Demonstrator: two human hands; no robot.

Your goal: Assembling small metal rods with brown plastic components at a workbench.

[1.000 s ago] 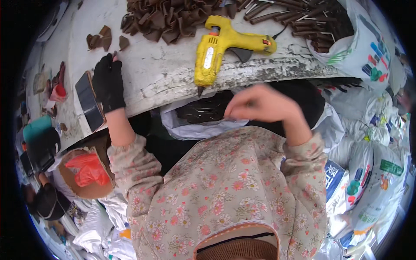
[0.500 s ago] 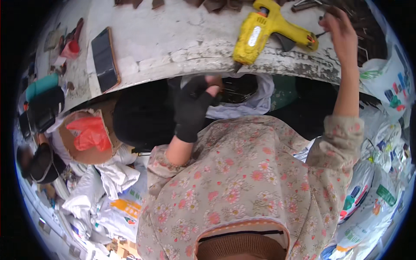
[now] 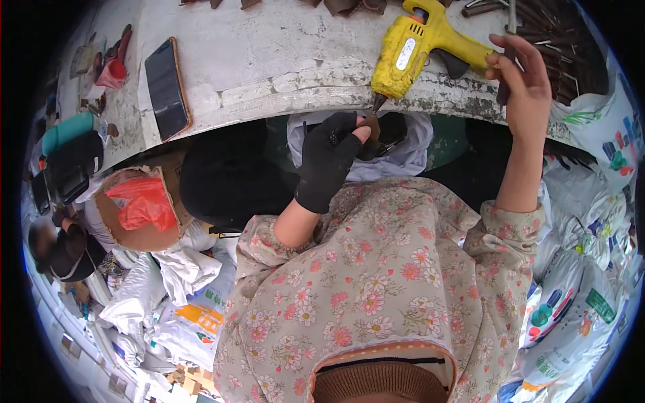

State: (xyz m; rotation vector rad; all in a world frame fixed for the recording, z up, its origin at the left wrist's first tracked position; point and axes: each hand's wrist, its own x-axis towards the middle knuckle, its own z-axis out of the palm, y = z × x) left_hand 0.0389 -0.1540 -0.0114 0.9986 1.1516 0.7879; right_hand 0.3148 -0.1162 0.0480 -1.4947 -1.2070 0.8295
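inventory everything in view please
hot glue gun: one, yellow, table's edge
table: one, whitish, top
smartphone: one, black, table's left
tubes: many, brown, upper right
curled pieces: several, brown, top edge
cardboard box: one, brown, left
plastic bag: one, red, in box
open bag: one, white, below table edge
sacks: many, whitish, both sides
cylinder: one, teal, far left
co-worker: one, black, far left
left hand: one, black glove, centre, pinching brown piece
right hand: one, bare, upper right

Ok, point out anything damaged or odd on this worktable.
The worktable's front edge looks damaged: its pale surface is worn and chipped, with dark patches showing. The yellow glue gun looks grimy, its body smudged with dark marks, and its dark nozzle points out at that edge. I see no clear spill.
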